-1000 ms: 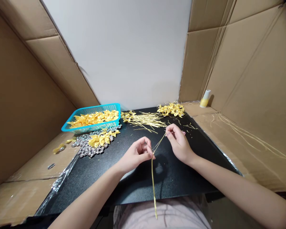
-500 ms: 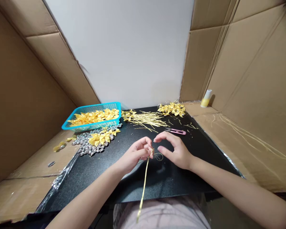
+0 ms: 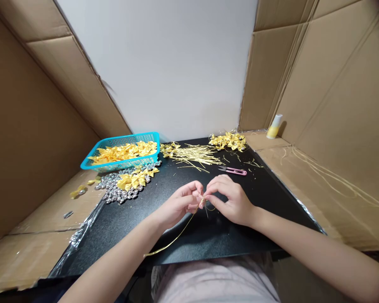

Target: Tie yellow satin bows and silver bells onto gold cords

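A thin gold cord (image 3: 180,234) hangs from the fingertips of my left hand (image 3: 180,205), which are pinched around its upper part. Its loose end trails down to the left, over the black table's front edge. My right hand (image 3: 230,199) closes thumb and fingers on the cord close beside the left fingertips. A small loop of cord curls below the right fingers, and a short thin strand points down between the hands. What else the fingertips cover is too small to make out. Pink thread snips (image 3: 233,170) lie beyond my right hand.
A turquoise basket (image 3: 120,138) of yellow ribbon bows stands back left, with silver beads (image 3: 121,195) and more bows (image 3: 134,178) before it. Cut gold cords (image 3: 197,155) and a bow pile (image 3: 229,141) lie at the back. A thread cone (image 3: 274,127) stands right. Cardboard walls flank the table.
My right hand has come in from the right and closed its thumb and fingers at the left fingertips. The cord's hanging end has swung to the left.
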`<state>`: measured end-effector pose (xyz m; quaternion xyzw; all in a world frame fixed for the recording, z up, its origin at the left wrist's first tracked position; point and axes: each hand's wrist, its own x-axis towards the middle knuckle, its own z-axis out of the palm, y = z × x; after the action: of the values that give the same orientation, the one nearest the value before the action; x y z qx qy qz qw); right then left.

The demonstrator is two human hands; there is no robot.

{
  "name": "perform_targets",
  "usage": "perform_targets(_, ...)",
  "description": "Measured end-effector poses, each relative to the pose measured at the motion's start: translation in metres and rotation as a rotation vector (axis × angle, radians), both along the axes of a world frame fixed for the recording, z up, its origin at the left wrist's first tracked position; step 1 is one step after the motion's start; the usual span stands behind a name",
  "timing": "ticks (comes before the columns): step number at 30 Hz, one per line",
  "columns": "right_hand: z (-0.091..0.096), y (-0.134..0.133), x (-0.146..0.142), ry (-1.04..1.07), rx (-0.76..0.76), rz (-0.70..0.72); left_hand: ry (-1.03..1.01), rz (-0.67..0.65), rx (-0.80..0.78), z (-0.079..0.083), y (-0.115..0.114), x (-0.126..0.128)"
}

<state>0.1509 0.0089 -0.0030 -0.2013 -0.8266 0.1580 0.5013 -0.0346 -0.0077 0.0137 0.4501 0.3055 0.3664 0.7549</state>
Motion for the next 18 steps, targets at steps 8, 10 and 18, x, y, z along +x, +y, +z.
perform_targets(8,0.0014,-0.002,-0.0005,-0.089,0.057,-0.031,0.053,0.053,0.099,-0.0005,-0.0012,0.0005)
perform_targets(10,0.0013,-0.0018,-0.0003,-0.088,0.044,-0.028,0.056,0.056,0.133,-0.0017,-0.001,-0.0003)
perform_targets(18,0.0009,-0.0015,0.0005,-0.051,0.013,0.044,0.059,0.058,0.187,-0.0008,-0.0012,0.0013)
